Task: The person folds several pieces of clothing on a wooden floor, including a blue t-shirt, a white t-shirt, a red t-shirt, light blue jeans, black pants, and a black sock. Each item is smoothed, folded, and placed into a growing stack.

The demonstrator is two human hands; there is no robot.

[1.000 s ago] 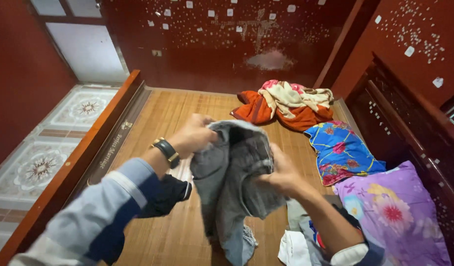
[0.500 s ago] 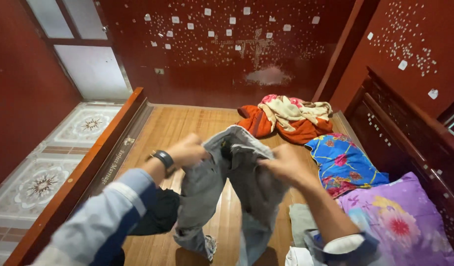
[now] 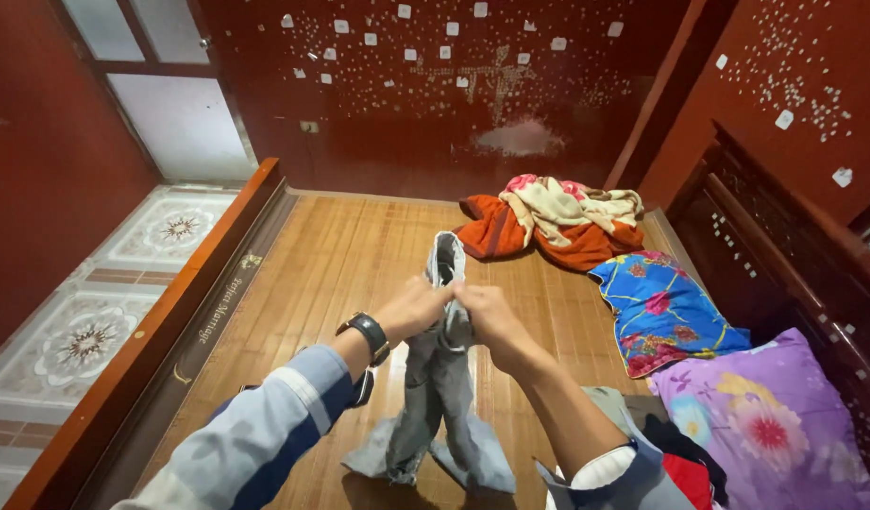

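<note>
A person's two bare hands meet in the middle of the view, above a wooden slatted bed mat (image 3: 340, 255). Between them hangs a pair of faded grey denim trousers (image 3: 439, 397). The left hand (image 3: 414, 308), with a black wristwatch (image 3: 367, 336) on its wrist, grips the trousers near the top from the left. The right hand (image 3: 488, 315) grips them from the right, almost touching the left hand. The fingers of both hands are curled together and clamped on the cloth, so the denim is pinched between the two fists. A narrow fold of the waistband stands up above the fingers, and the two legs drop below them, with the frayed hems resting on the mat.

Beyond the trousers, towards the dark red wall, lies a crumpled orange and cream blanket (image 3: 553, 219). To the right of the trousers lies a blue flowered pillow (image 3: 663, 312), and nearer the person than that a purple flowered pillow (image 3: 765, 420). Left of the trousers runs the bed's brown wooden side rail (image 3: 166, 312), with patterned floor tiles (image 3: 76, 331) beyond it.
</note>
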